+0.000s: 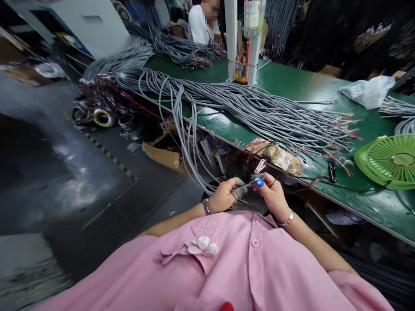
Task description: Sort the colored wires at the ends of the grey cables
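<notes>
My left hand (pixel 225 195) and my right hand (pixel 271 193) meet just below the edge of the green table (pixel 292 82). Both are closed in a pinch on the end of a thin grey cable (pixel 247 186) held between them. Grey finger covers sit on my left fingertips, and a blue cover on a right fingertip. A large bundle of grey cables (pixel 246 108) lies across the table above my hands, its stripped red-tipped ends pointing right. Several cables hang over the table edge toward my hands.
A green fan grille (pixel 389 160) lies at the right of the table. A taped fixture with a pink clip (pixel 275 157) sits at the table edge. A white post (pixel 231 39) stands farther back, beyond it a person in white (pixel 198 23). Cardboard box (pixel 165 153) below.
</notes>
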{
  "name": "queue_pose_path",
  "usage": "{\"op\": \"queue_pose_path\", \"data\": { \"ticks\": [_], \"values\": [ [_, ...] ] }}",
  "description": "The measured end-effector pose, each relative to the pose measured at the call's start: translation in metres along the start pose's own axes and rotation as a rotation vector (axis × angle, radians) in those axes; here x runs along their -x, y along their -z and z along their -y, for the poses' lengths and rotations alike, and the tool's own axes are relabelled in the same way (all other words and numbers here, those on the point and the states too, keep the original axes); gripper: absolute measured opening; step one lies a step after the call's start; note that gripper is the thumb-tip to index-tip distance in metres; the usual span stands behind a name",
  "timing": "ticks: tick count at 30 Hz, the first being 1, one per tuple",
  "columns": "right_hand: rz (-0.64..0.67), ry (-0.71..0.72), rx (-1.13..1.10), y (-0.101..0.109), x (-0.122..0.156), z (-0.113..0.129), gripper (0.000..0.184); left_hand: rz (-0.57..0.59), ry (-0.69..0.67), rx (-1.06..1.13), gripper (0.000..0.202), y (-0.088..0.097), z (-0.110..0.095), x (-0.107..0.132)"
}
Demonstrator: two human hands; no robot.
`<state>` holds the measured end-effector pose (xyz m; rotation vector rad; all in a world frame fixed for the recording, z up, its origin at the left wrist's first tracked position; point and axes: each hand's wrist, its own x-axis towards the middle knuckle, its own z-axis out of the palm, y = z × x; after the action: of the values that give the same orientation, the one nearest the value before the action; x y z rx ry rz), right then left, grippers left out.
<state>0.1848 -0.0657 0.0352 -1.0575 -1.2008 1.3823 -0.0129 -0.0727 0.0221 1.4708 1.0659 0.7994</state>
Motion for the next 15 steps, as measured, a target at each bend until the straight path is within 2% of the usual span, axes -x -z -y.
{"op": "queue_pose_path", "data": {
  "ticks": [4, 7, 10, 15],
  "values": [
    [0.038, -0.065, -0.031, 0.004, 0.003, -0.005, 0.032, -0.074, 0.153, 0.285, 0.039, -0.006, 0.003, -0.009],
    [0.166, -0.148, -0.07, 0.003, -0.001, -0.015, 0.033, -0.112, 0.224, 0.458, 0.038, -0.004, 0.007, -0.008],
    [0.248, -0.158, -0.103, -0.006, -0.01, -0.017, 0.033, -0.115, 0.222, 0.601, 0.035, 0.0, 0.009, -0.006],
    [0.247, -0.144, -0.145, -0.027, -0.026, 0.001, 0.034, -0.09, 0.19, 0.743, 0.031, 0.007, 0.005, -0.003]
  ]
}}
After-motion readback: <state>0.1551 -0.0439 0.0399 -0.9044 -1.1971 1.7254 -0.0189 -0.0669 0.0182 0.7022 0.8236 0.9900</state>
